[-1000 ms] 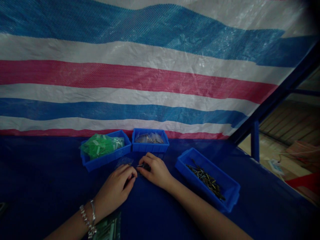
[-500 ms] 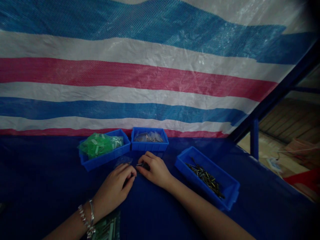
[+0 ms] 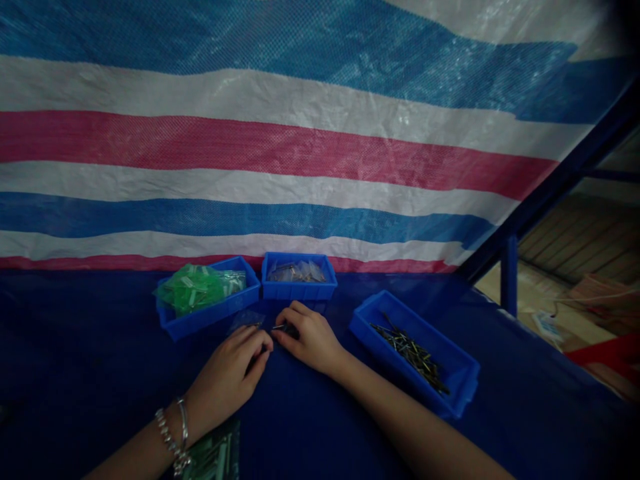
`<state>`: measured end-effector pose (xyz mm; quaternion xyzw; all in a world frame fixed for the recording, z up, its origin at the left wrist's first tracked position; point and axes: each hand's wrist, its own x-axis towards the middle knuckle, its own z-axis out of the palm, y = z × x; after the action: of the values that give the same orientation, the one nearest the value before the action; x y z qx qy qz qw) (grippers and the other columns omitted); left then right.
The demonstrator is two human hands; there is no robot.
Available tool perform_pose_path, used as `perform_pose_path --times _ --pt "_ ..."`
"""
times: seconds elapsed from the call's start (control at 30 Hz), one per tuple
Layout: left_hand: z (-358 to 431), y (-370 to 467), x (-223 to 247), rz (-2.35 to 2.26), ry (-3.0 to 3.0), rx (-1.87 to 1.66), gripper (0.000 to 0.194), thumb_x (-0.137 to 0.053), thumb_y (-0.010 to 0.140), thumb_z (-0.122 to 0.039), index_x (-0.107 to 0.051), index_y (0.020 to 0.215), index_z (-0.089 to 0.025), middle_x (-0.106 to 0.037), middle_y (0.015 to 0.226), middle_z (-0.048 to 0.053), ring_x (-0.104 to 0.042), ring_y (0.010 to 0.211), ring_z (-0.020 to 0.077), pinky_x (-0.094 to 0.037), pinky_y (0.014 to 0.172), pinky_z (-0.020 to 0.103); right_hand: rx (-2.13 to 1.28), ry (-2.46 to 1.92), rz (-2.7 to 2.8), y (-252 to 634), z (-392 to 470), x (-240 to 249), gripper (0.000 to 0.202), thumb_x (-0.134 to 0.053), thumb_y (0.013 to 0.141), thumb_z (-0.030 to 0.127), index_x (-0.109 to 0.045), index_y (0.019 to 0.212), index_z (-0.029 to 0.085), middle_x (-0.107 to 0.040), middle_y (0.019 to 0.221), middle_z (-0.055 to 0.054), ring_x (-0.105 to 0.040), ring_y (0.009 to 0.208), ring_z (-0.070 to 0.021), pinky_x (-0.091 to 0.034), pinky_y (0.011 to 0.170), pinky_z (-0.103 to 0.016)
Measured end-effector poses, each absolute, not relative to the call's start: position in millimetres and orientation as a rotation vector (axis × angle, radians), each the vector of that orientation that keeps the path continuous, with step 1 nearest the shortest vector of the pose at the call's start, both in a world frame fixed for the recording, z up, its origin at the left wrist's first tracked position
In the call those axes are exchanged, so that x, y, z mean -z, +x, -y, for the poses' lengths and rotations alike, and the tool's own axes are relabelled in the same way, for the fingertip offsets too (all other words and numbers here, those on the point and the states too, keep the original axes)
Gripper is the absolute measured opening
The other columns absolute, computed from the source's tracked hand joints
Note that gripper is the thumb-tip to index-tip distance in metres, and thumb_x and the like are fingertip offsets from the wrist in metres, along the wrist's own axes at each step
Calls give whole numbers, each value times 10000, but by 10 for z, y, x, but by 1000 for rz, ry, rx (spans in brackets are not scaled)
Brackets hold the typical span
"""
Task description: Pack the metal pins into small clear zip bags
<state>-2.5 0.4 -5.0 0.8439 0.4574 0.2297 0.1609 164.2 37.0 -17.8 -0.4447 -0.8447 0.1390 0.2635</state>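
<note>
My right hand is closed in a pinch on a thin metal piece over the blue table. Just left of it, my left hand has its fingers curled together; what they hold, if anything, is hidden. A clear plastic bag with small parts lies beyond my left fingertips. Under my left wrist sits a bag of long screw-like parts. To the right, a blue bin holds many thin dark and brassy metal pieces.
Behind the hands stand a blue bin with a green bag and a smaller blue bin with clear packets. A striped sheet hangs behind the table. A blue metal frame rises at the right.
The whole view has shifted very slightly. Both hands keep the same pose and place.
</note>
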Motion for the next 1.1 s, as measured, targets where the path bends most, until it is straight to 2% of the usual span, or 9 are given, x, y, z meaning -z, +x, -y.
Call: perform_pose_path --times 0.87,1.1 --pt "19 6 37 -1274 2514 -636 130 -408 776 -78 -482 749 -181 -469 724 0 -458 747 159 -382 657 269 -394 -1191 2276 1673 -351 190 97 -512 775 258 -558 820 186 -510 791 -13 -510 692 -121 -379 611 -225" --pt "16 -5 44 -1276 2484 -643 104 -399 795 -112 -473 791 -185 -471 738 0 -470 742 157 -379 672 283 -486 -988 2081 1692 -365 201 115 -537 767 274 -575 742 168 -535 707 -6 -482 595 -95 -360 542 -201"
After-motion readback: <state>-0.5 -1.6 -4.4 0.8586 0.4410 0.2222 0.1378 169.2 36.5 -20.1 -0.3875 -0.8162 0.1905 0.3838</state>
